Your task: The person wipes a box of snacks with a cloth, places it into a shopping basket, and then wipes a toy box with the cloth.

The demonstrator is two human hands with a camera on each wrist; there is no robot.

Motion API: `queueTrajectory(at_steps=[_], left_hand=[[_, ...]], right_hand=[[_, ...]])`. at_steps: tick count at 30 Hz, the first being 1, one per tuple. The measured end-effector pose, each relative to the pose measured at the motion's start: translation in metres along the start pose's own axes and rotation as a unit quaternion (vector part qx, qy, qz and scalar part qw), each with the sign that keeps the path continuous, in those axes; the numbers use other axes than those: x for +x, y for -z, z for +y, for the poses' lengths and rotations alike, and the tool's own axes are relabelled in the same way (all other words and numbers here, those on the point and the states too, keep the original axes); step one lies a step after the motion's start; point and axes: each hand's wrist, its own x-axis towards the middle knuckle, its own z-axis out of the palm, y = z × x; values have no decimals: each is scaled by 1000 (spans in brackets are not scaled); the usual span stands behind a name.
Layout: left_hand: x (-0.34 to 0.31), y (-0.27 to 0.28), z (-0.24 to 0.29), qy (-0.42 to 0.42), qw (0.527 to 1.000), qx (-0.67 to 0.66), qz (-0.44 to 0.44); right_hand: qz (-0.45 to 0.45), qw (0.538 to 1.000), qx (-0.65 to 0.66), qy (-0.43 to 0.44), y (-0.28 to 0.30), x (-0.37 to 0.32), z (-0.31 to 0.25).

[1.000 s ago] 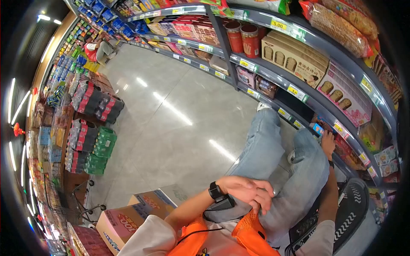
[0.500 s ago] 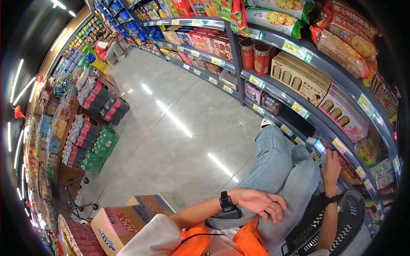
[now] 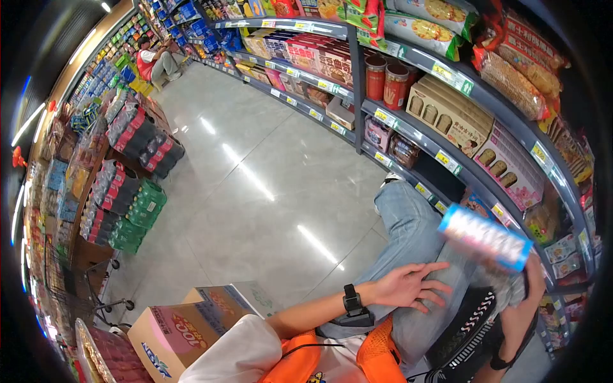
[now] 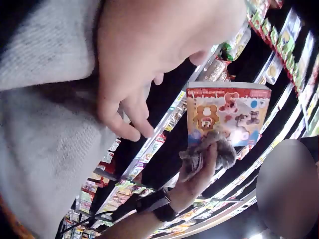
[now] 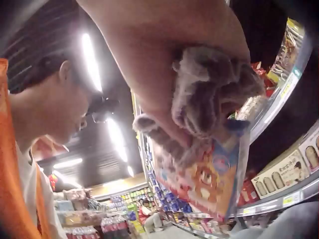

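In my right hand (image 3: 520, 313) is a snack box (image 3: 486, 236), blue-edged and blurred in the head view. Its broad face, with a red top band and cartoon bears, shows in the left wrist view (image 4: 229, 112). A crumpled grey cloth (image 5: 207, 89) is bunched in the same hand, between the fingers and the box. My left hand (image 3: 408, 286) is over my jeans with its fingers spread and nothing in it. Close in the left wrist view, that hand (image 4: 149, 55) fills the upper part.
Grey shelves (image 3: 469, 169) curve along my right, with biscuit boxes (image 3: 447, 112) and red cans (image 3: 396, 86). A black slotted crate (image 3: 466, 325) is by my right leg. Cartons (image 3: 172, 338) and bottle packs (image 3: 143, 204) stand left. Another person (image 3: 156, 64) sits far down the aisle.
My right hand has brought the box out from the bottom shelf, back toward my body, and raised it. The fingers of my left hand have spread out, and the hand has shifted slightly right.
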Motion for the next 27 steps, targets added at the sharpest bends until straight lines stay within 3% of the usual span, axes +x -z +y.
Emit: queueTrajectory(at_steps=[2, 3, 6, 9, 10, 14, 17, 18, 21, 24, 27], left_hand=[[0, 10, -2, -38, 998, -35, -41], [-2, 7, 6, -23, 1000, 0, 20], [-5, -16, 11, -32, 999, -22, -22], [-14, -14, 8, -2, 996, -40, -75], [-18, 37, -2, 34, 999, -39, 2], [-31, 34, 10, -3, 996, 38, 78], [-31, 35, 4, -38, 996, 39, 75], [-30, 36, 1, -47, 996, 31, 70], [-28, 36, -2, -66, 996, 19, 58], [-28, 36, -6, -88, 995, -2, 52], [-24, 35, -10, -106, 993, -29, 39]], right_hand=[[-107, 990, 85, 26, 9, 10, -19], [-185, 970, 150, 38, 14, 16, -24], [-320, 927, 196, 5, 10, 20, -37], [-333, 933, 138, 26, -13, 19, -44], [-327, 939, 108, -2, -21, 18, -47], [-218, 973, 76, 21, -50, 15, -45], [-81, 996, 2, 21, -88, 7, -58], [-143, 987, 62, 27, -100, -1, -52], [-94, 990, 105, -2, -146, -41, -87], [-178, 976, 96, 87, -145, -59, -100], [-151, 981, 94, 76, -135, -30, -78]])
